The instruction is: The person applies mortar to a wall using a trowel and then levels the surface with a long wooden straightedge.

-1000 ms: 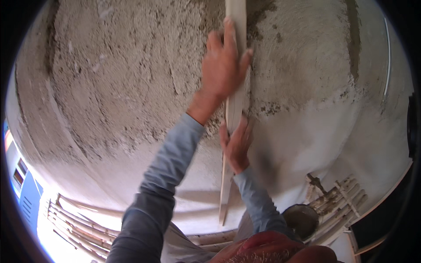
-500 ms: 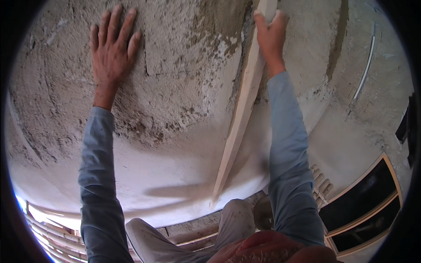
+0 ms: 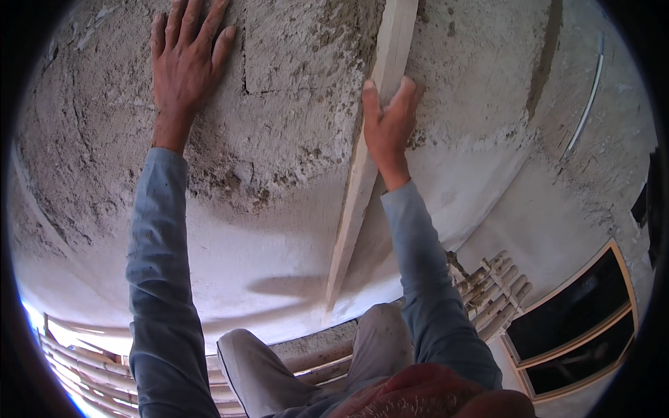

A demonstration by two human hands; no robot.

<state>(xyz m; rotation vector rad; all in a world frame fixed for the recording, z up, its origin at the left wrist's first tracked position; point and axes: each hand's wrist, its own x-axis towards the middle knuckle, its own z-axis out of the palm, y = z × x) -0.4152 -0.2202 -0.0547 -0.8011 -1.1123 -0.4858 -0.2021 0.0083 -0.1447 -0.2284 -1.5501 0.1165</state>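
Flat against the rough, plastered wall (image 3: 286, 132) rests my left hand (image 3: 185, 66), its fingers stretched and slightly spread with nothing in them. A long, straight wooden board (image 3: 346, 230) lies upright along the wall, tilted a little, its top end out of view. My right hand (image 3: 389, 129) grips this board around its middle stretch, thumb on the left edge and fingers on the right. The board crosses from coarse, grey-brown plaster above to smoother, paler wall below.
Bamboo poles (image 3: 488, 292) bundled together stand at the lower right beside a wood-framed dark window (image 3: 575, 320). More bamboo rails (image 3: 97, 373) run at the lower left, under my legs too. A thin grey conduit (image 3: 589, 94) sticks out of the wall at the upper right.
My right hand has moved lower along the board, and the board has shifted left across the wall. My left hand stays at its spot on the plaster while the view has shifted slightly.
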